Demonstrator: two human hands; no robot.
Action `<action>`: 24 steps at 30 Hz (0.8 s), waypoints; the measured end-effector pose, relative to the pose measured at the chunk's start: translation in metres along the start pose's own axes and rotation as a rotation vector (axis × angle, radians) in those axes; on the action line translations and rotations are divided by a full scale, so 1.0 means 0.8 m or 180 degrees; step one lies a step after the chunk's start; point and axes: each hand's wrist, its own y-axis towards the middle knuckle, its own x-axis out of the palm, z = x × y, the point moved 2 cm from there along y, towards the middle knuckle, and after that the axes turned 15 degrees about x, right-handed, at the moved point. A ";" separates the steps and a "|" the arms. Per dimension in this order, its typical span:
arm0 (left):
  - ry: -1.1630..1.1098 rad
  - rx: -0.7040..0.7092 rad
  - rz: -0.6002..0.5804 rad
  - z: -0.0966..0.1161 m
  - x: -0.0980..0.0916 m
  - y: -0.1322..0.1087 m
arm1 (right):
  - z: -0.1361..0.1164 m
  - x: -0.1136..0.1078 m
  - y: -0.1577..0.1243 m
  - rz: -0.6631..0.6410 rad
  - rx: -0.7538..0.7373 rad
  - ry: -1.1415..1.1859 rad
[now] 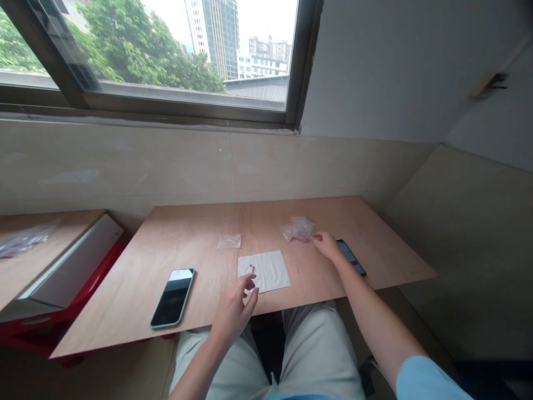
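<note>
My left hand (236,307) hovers at the near left corner of a white paper sheet (266,270) on the wooden table (200,239). Its fingers curl in a loose pinch, and what they hold is too small to make out. Several tiny red pieces (252,269) lie on the sheet just beyond the fingertips. My right hand (327,245) reaches forward and pinches a small red piece beside a crumpled clear plastic bag (297,228) with red bits inside.
A dark phone (174,296) lies at the table's left front. A second phone (351,257) rests under my right wrist. A small flat clear bag (229,241) sits behind the sheet. A lower side table with a white box (70,266) stands at left.
</note>
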 end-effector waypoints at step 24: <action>0.1827 -0.0389 -0.1721 -0.233 -0.037 0.218 | 0.069 0.033 -0.049 -0.0893 -0.0532 -0.0380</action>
